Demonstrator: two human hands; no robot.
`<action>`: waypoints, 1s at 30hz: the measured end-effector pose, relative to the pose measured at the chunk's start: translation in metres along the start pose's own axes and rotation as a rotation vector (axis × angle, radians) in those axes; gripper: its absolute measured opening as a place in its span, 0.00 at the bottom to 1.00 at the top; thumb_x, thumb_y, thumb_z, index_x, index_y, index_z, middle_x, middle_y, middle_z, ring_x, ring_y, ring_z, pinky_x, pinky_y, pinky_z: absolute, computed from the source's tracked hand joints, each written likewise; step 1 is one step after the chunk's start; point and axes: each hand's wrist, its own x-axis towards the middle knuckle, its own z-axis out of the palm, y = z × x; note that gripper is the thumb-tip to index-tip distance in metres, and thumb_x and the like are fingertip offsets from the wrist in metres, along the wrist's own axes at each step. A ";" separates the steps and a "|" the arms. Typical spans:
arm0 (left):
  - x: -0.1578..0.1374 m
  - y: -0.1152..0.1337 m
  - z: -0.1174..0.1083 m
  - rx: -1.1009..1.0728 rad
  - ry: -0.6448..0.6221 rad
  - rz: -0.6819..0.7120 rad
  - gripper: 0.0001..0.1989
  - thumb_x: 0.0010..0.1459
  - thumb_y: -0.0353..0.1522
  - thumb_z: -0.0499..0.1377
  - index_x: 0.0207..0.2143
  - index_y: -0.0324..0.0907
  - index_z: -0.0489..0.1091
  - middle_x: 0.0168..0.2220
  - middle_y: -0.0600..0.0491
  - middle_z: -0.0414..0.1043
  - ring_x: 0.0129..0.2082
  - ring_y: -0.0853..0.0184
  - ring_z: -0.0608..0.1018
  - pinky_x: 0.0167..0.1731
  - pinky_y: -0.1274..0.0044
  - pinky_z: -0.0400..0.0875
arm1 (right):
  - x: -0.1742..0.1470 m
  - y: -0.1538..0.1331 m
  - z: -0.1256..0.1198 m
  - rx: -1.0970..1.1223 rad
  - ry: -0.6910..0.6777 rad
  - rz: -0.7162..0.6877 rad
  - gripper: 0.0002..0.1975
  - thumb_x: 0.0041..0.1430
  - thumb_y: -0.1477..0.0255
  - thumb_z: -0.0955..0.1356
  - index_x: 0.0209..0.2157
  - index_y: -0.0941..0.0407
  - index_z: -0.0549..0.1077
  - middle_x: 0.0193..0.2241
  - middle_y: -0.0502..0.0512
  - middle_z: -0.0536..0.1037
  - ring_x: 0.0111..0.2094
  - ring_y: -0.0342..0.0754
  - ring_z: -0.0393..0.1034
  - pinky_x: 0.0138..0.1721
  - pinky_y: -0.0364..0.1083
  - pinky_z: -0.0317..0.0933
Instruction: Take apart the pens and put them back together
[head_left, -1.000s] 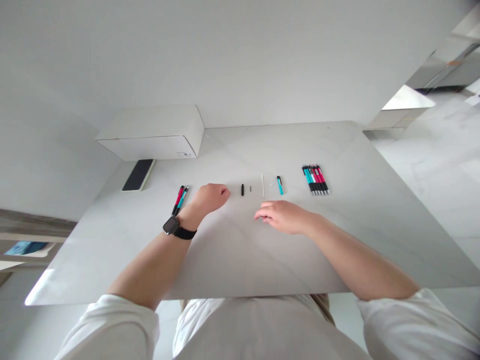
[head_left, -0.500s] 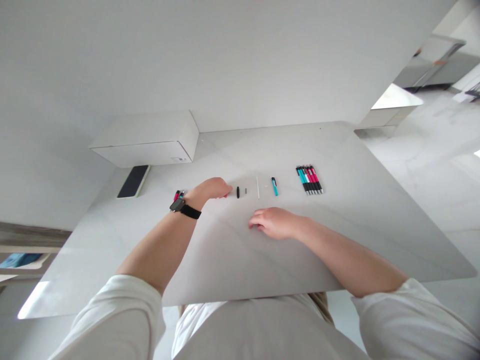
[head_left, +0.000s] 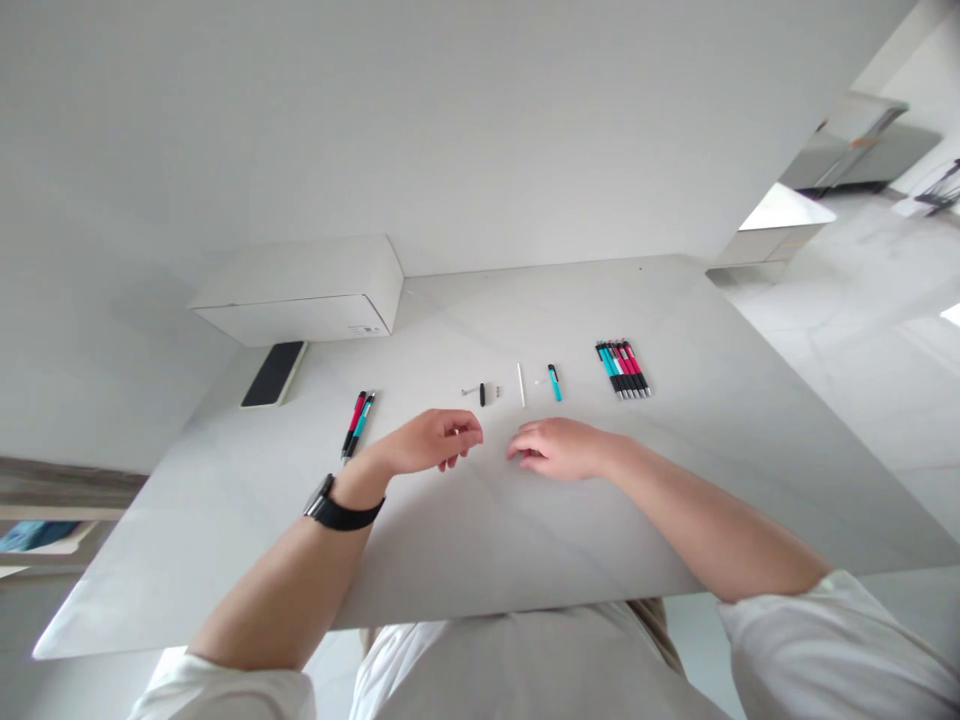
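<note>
My left hand (head_left: 439, 440) hovers over the near side of the laid-out pen parts, fingers loosely bent and apart, with nothing visible in them. Closest to it lie a thin silvery piece (head_left: 470, 391) and a short black grip (head_left: 482, 395). To the right follow a tiny spring-like piece (head_left: 498, 391), a white refill (head_left: 521, 385), a very small pale piece (head_left: 538, 382) and a teal pen barrel (head_left: 555, 383) with a black clip. My right hand (head_left: 559, 448) rests on the table below the barrel, fingers slightly curled and apart, holding nothing I can see.
Two pens, one red (head_left: 354, 422) and one teal (head_left: 362, 424), lie left of the parts. A row of several teal and red pens (head_left: 624, 370) lies to the right. A phone (head_left: 274, 374) and a white box (head_left: 300, 290) sit at the back left of the table (head_left: 465, 540).
My left hand has drawn back toward me from the row of parts. The silvery piece now shows left of the black grip. My right hand has stayed nearly still.
</note>
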 end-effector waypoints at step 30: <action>0.022 -0.064 -0.001 0.361 0.845 0.026 0.12 0.63 0.35 0.62 0.48 0.48 0.73 0.42 0.52 0.79 0.37 0.63 0.79 0.39 0.73 0.70 | 0.004 0.005 0.035 0.020 0.361 0.097 0.07 0.68 0.70 0.68 0.44 0.49 0.80 0.34 0.50 0.82 0.32 0.44 0.74 0.36 0.43 0.62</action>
